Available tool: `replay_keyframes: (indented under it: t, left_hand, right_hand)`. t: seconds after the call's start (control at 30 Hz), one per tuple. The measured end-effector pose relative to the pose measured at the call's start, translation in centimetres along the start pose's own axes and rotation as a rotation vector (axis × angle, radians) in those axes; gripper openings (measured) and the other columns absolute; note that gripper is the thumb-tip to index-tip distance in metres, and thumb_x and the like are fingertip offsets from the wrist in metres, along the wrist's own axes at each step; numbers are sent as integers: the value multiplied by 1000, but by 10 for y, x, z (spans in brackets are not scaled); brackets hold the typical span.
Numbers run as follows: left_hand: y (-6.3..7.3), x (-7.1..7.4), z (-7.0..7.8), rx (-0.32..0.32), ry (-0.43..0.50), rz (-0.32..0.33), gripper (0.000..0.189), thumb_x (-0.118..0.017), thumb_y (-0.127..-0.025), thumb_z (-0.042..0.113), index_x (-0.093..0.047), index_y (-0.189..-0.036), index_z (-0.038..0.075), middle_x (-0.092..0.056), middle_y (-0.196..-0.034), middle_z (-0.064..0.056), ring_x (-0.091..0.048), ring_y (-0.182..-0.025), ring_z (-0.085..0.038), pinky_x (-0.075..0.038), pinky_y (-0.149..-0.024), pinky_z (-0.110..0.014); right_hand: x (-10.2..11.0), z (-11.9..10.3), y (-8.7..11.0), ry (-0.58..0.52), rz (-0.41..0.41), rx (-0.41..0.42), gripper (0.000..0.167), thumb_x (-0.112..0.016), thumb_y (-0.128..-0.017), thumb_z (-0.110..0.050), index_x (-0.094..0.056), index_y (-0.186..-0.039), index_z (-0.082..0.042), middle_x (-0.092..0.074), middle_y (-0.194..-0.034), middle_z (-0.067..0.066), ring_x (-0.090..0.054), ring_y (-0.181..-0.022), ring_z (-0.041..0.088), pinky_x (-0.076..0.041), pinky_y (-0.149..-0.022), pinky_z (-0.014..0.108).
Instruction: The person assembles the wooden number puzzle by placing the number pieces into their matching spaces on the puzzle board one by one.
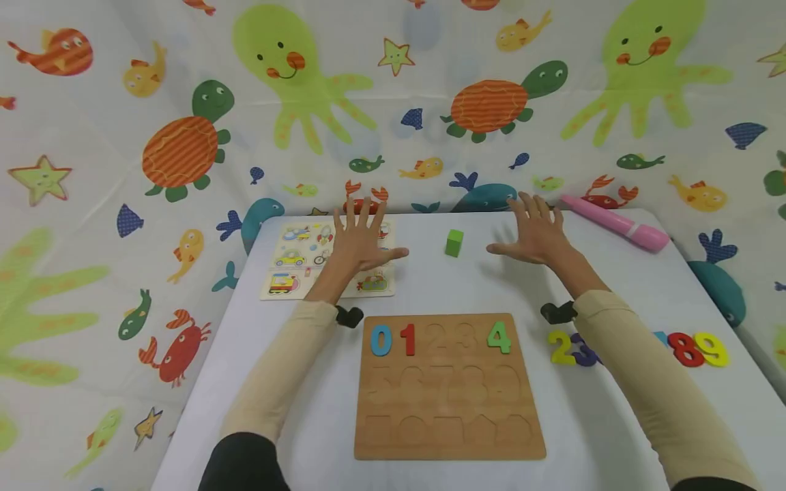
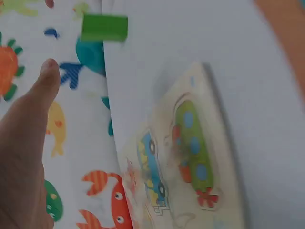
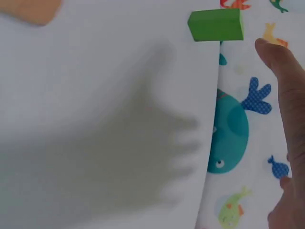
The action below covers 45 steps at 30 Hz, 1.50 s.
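My left hand (image 1: pixel 357 247) is raised with fingers spread over the vehicle picture puzzle board (image 1: pixel 288 276), holding nothing. Across from it my right hand (image 1: pixel 535 230) hovers with its fingers spread too, casting a shadow on the white table. Between the two hands a green block (image 1: pixel 454 243) stands on the table, touched by neither. In the left wrist view the thumb (image 2: pixel 40 98) is apart from the green block (image 2: pixel 105 27). From the right wrist the block (image 3: pixel 217 25) also appears apart from the thumb (image 3: pixel 286 71).
A wooden number board (image 1: pixel 451 389) lies in front, with a blue 0 (image 1: pixel 381 340), red 1 (image 1: pixel 408 339) and green 4 (image 1: pixel 499 337). Loose numbers, including a yellow 2 (image 1: pixel 561 348) and red 8 (image 1: pixel 686 350), lie near the right forearm. A pink tube-like object (image 1: pixel 617 224) rests at back right.
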<state>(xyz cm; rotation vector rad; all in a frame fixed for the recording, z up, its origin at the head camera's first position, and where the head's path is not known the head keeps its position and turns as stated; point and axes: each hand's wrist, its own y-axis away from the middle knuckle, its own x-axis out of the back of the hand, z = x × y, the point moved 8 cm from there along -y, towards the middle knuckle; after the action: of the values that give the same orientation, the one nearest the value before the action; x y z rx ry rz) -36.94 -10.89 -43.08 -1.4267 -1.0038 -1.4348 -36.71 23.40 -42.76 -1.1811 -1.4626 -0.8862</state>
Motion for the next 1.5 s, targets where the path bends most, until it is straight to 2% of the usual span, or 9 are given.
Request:
replay_keyframes:
  t: [0.1,0.17,0.33,0.5,0.63,0.73,0.87,1.17,1.5]
  left_hand:
    - [32,1,2,-35,33,9,116,-32,-73,94,3,-160,26,3,-165,-11,14,-145,-42,9,-111,-67]
    - [59,2,2,-59,76,24,114,-39,-75,91,-10,-161,22,-12,-163,-12,-3,-147,-40,1,-113,-67]
    - [130,-9,-1,-125,209,82,93,-62,-82,70,-38,-152,14,-44,-149,-11,-39,-135,-32,-25,-112,-59]
    - [198,-31,0,-171,324,103,81,-75,-79,57,-52,-142,13,-52,-140,-6,-47,-127,-27,-39,-107,-46]
    - [234,-51,16,-260,362,71,82,-75,-76,61,-52,-141,16,-48,-143,-3,-42,-130,-23,-38,-108,-44]
    - [247,-61,24,-290,371,48,84,-74,-74,62,-51,-142,19,-42,-147,0,-36,-134,-21,-38,-108,-43]
    - [252,-65,22,-262,381,46,86,-76,-71,63,-52,-141,20,-39,-150,3,-29,-139,-19,-35,-110,-44]
    - [251,-71,20,-234,388,10,88,-74,-71,66,-51,-143,20,-38,-151,3,-27,-140,-19,-33,-111,-44]
    - [248,-73,22,-237,407,12,90,-73,-71,68,-51,-144,20,-37,-152,4,-27,-140,-18,-32,-112,-44]
  right_hand:
    - [-1,5,20,-61,26,64,116,-68,-74,-73,-22,-155,-5,-16,-159,21,-11,-144,44,-10,-107,74]
    - [-3,11,38,-108,29,98,112,-73,-75,-67,-25,-153,-4,-20,-158,21,-15,-142,44,-15,-107,73]
    - [-15,29,101,-256,-14,138,102,-82,-74,-49,-31,-152,-7,-29,-155,20,-22,-139,45,-19,-107,72]
    - [-35,39,165,-331,-32,199,91,-87,-72,-36,-42,-145,-6,-41,-146,18,-29,-133,43,-26,-100,74]
    - [-47,44,201,-316,-22,206,80,-88,-71,-34,-51,-138,-11,-48,-139,12,-34,-129,38,-30,-98,72]
    - [-51,46,215,-295,11,212,76,-89,-69,-31,-56,-135,-14,-51,-137,9,-37,-128,35,-30,-103,67]
    - [-53,44,220,-266,64,240,74,-91,-65,-28,-59,-131,-16,-53,-134,6,-38,-127,31,-30,-107,60]
    - [-49,39,222,-242,141,297,69,-91,-63,-24,-63,-125,-14,-56,-129,7,-37,-127,35,-19,-115,56]
    - [-54,45,215,-318,164,219,66,-89,-63,-14,-64,-123,-12,-58,-125,9,-38,-126,36,-22,-109,65]
